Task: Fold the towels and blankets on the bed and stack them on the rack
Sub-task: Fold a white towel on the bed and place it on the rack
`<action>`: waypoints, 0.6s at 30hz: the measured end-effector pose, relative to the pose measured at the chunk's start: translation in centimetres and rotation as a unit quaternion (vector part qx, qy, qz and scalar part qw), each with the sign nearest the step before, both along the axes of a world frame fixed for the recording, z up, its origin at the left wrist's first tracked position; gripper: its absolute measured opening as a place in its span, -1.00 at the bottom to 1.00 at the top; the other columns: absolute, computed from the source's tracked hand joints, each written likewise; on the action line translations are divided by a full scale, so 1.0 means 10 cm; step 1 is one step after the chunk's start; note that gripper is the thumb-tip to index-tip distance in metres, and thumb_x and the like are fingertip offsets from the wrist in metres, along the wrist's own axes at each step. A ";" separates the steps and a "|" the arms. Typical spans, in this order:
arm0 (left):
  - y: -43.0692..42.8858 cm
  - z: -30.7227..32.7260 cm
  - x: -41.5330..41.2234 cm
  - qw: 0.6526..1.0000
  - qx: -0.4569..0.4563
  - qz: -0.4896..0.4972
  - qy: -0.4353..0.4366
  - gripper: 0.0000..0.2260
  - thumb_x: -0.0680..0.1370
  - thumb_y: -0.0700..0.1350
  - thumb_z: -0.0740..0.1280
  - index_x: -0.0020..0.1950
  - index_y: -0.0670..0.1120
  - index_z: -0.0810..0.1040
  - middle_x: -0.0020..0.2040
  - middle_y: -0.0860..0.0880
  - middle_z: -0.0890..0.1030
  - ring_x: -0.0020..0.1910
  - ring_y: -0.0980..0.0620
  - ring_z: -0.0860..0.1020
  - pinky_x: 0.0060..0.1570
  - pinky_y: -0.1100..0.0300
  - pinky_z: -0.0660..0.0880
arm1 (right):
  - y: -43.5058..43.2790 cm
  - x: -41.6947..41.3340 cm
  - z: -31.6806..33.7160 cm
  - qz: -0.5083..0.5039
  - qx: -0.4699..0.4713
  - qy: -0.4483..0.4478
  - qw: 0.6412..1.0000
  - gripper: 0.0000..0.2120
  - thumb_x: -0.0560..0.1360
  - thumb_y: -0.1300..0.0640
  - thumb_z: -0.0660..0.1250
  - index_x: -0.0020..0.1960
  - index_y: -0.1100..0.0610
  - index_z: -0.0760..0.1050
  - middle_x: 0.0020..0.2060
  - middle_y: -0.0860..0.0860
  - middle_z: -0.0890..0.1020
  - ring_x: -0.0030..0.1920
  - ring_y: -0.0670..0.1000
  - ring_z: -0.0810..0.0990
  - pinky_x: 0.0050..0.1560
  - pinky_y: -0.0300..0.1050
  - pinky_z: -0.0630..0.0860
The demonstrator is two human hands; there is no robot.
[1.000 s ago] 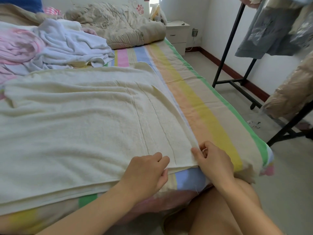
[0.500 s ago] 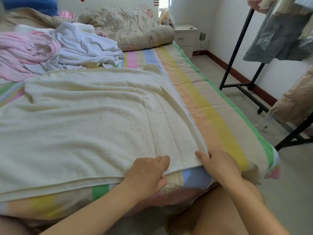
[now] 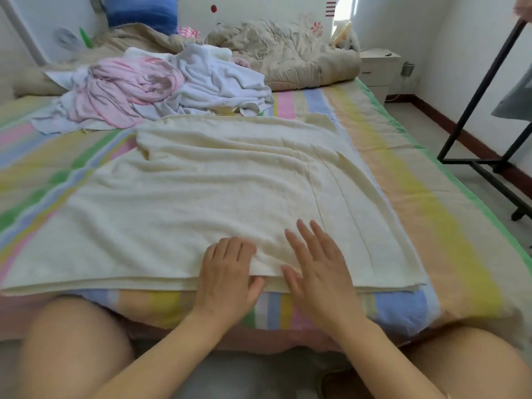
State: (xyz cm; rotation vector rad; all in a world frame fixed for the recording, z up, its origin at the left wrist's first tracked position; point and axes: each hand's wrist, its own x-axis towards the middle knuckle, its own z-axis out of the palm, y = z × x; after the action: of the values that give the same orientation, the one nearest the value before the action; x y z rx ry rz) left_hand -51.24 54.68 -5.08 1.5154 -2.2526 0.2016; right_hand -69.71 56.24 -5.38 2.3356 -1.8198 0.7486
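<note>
Left hand (image 3: 227, 272) grips cream towel (image 3: 216, 197), right hand (image 3: 313, 266) flat on it.

You have soft, even daylight here, brightest at the blown-out patch high on the far wall, right of centre. Creases in the cream towel (image 3: 230, 191) carry only faint shading, and shadows are soft throughout. Your right hand (image 3: 319, 263) looks slightly smeared. The bed (image 3: 449, 226) blurs at its near right corner. Wide-angle distortion curves the bed's sides and leans the rack (image 3: 486, 82) bar — strongest toward the frame edges.

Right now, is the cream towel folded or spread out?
Folded, lying flat: the cream towel shows stacked layers along its near edge.
</note>
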 end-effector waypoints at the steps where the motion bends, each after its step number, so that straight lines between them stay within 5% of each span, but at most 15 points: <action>1: 0.00 0.01 0.18 1.000 0.005 0.030 -0.005 -0.60 0.29 -0.01 0.42 0.09 -0.07 0.53 0.02 0.00 0.53 0.00 -0.04 0.49 0.00 0.07 0.44 | 0.00 0.16 -0.03 0.037 0.008 0.012 0.999 -0.48 0.57 -0.13 0.08 0.45 0.05 0.35 0.47 0.04 0.33 0.50 0.09 0.23 0.43 0.05 0.17; 5: 0.01 0.02 1.07 0.987 0.012 0.160 0.005 -0.48 0.20 -0.13 0.50 0.14 -0.09 0.50 0.08 -0.04 0.52 0.03 -0.11 0.49 -0.02 0.02 0.44 | -0.03 0.65 0.02 0.092 -0.003 0.040 0.995 -0.61 0.50 -0.16 0.16 0.09 0.06 0.59 0.10 0.00 0.62 0.14 0.11 0.57 0.10 -0.01 0.52; 11: 0.07 0.01 1.67 0.990 -0.008 0.142 0.012 -0.63 0.15 -0.29 0.46 -0.15 -0.05 0.41 -0.18 0.02 0.40 -0.19 -0.04 0.40 -0.20 0.12 0.32 | -0.20 1.24 0.15 0.169 -0.015 0.085 0.982 -0.67 0.26 -0.11 0.47 -0.09 0.03 0.51 -0.17 -0.06 0.50 -0.22 0.01 0.48 -0.35 -0.13 0.45; 18: 0.04 0.03 1.83 0.996 -0.050 0.055 -0.046 -0.67 0.07 -0.34 0.33 -0.28 -0.07 0.36 -0.31 0.02 0.33 -0.34 -0.02 0.29 -0.31 0.14 0.13 | -0.26 1.32 0.13 0.221 -0.038 0.079 0.971 -0.84 0.47 -0.05 0.25 -0.22 0.02 0.44 -0.29 -0.11 0.45 -0.35 -0.06 0.45 -0.60 -0.13 0.33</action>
State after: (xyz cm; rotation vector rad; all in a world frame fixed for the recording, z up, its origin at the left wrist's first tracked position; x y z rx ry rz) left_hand -32.90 55.11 -4.80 1.6084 -2.1932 0.4194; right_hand -56.48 53.67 -4.11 2.6920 -1.1975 0.6329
